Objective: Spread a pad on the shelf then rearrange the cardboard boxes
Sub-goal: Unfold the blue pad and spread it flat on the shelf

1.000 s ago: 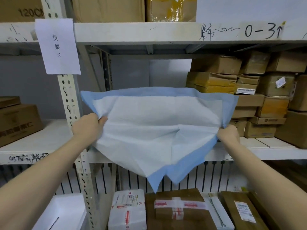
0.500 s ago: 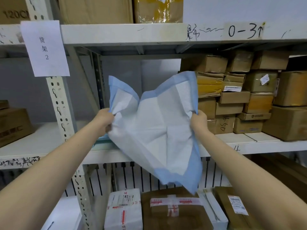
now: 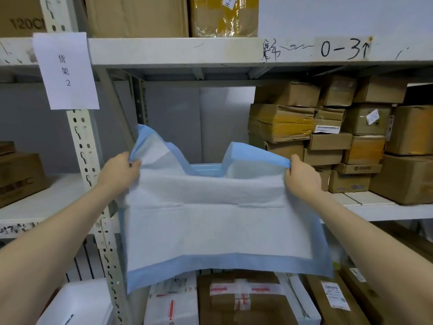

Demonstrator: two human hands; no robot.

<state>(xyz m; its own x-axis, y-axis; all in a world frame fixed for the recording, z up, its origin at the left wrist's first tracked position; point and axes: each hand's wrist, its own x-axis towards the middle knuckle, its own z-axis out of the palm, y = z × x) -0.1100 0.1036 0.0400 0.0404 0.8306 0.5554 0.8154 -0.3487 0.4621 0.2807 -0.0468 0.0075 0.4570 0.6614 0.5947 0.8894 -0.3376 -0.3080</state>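
A white pad [image 3: 215, 226] with a blue border hangs spread in front of the middle shelf [image 3: 375, 207], its upper corners flopped over and its lower edge drooping below the shelf's front lip. The left hand [image 3: 119, 172] pinches the pad's left edge; the right hand [image 3: 302, 174] grips its right edge. Stacked cardboard boxes [image 3: 328, 137] fill the shelf's right side, just beside the right hand. Taped parcels [image 3: 243, 299] lie on the level below; a paper label [image 3: 66, 70] hangs on the post.

Even, dim indoor light, soft shadows under the shelf boards, wide-angle bending at slightly soft edges.
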